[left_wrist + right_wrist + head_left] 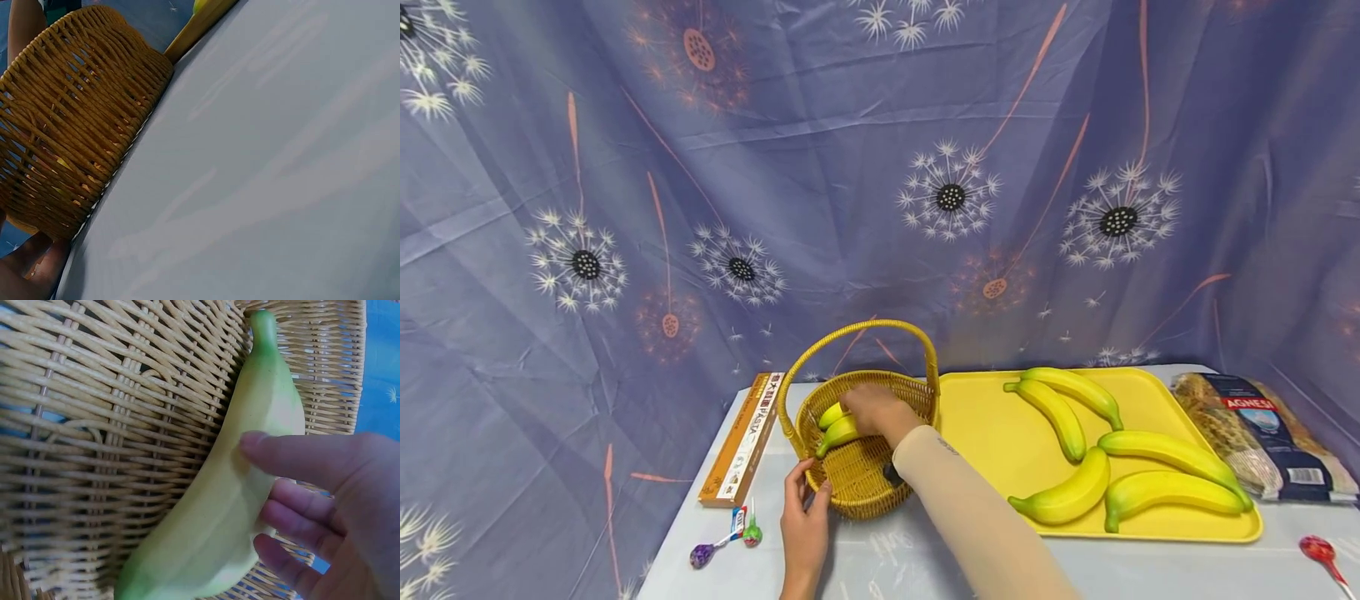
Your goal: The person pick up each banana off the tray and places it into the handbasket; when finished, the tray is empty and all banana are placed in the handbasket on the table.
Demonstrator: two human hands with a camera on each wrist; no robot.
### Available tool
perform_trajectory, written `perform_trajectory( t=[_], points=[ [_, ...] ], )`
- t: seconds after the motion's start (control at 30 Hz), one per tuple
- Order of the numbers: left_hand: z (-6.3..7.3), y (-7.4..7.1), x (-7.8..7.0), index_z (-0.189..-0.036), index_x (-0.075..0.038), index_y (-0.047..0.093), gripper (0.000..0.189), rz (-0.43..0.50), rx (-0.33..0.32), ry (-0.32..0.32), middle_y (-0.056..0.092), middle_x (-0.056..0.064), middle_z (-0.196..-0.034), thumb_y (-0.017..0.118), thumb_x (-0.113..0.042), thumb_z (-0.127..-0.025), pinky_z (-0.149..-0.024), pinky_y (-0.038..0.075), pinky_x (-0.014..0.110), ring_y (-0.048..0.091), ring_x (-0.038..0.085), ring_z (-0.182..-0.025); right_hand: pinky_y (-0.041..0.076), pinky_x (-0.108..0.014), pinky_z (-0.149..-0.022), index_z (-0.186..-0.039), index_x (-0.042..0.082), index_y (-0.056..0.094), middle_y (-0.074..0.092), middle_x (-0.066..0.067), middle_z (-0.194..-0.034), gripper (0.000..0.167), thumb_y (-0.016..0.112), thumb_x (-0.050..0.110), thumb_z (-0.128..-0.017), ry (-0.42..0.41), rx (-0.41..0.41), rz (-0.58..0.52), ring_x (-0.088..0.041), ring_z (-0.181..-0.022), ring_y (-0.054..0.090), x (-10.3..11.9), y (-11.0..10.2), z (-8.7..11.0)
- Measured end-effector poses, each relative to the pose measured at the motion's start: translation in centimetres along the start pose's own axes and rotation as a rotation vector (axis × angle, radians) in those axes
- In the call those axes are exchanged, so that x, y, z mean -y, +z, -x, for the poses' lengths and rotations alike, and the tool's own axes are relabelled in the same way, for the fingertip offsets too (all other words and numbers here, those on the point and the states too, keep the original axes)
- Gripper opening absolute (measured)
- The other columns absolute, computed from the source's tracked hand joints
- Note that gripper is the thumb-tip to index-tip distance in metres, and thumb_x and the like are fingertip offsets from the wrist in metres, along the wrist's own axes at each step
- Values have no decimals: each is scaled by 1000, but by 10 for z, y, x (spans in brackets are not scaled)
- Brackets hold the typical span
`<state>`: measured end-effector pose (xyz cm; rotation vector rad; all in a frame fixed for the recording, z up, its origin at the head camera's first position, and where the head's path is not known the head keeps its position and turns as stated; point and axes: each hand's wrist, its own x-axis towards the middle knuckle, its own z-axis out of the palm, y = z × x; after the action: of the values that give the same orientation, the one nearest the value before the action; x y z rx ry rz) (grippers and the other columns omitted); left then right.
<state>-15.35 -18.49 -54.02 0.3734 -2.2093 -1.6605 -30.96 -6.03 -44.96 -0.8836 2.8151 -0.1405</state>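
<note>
A wicker basket (pixel 857 500) with a tall arched handle stands on the table, and my left hand (pixel 805 529) holds its near left side between thumb and fingers. Two yellow bananas with green tips lie inside at the left. My right hand (pixel 880 410) reaches into the basket over them. In the right wrist view, the thumb lies over one banana (pixel 219 487), with loosely bent fingertips along its side. Woven wall and a few fingertips show in the left wrist view. The second banana is partly hidden by the right hand in the head view.
Right of the basket, a yellow tray (pixel 977 417) bears several bananas (pixel 1067 492). A pasta bag (pixel 1262 437) lies beyond it, with a red lollipop (pixel 1317 548) nearer. On the left are a long pasta box (pixel 745 442), a purple lollipop (pixel 702 556) and a green lollipop (pixel 752 535).
</note>
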Motion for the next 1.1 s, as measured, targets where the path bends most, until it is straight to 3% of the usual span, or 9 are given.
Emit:
perform_trajectory(
  t=[0.17,0.43,0.73,1.1],
  points=[
    [-1,0,1,-134,-22,47,43,4,0,5,42,3,-146,62,-20,-94,-103,40,49,44,28,-129,50,-33,-90,-124,22,64,59,4,-124,38,66,10,-89,-45,4,-75,-17,-115,54,-6,-9,3],
    [-3,-5,3,-136,-22,45,44,-3,9,-9,38,6,-149,61,-22,-95,-105,37,50,40,32,-132,51,-30,-85,-125,20,64,60,3,-122,37,70,17,-89,-145,-3,-163,-14,-109,56,-20,-32,18],
    [-2,-5,0,-136,-19,45,44,4,10,-17,37,6,-148,60,-21,-95,-108,32,50,34,33,-135,52,-28,-79,-124,23,64,61,0,-117,35,69,18,-90,-251,-133,-167,-15,-103,58,-51,-51,54],
    [0,0,-1,-134,-18,46,42,3,-1,12,40,7,-145,61,-21,-95,-106,34,51,38,34,-132,51,-29,-76,-119,23,65,62,3,-114,28,66,21,-92,-259,-224,-222,-15,-97,59,-95,-60,108]
  ],
)
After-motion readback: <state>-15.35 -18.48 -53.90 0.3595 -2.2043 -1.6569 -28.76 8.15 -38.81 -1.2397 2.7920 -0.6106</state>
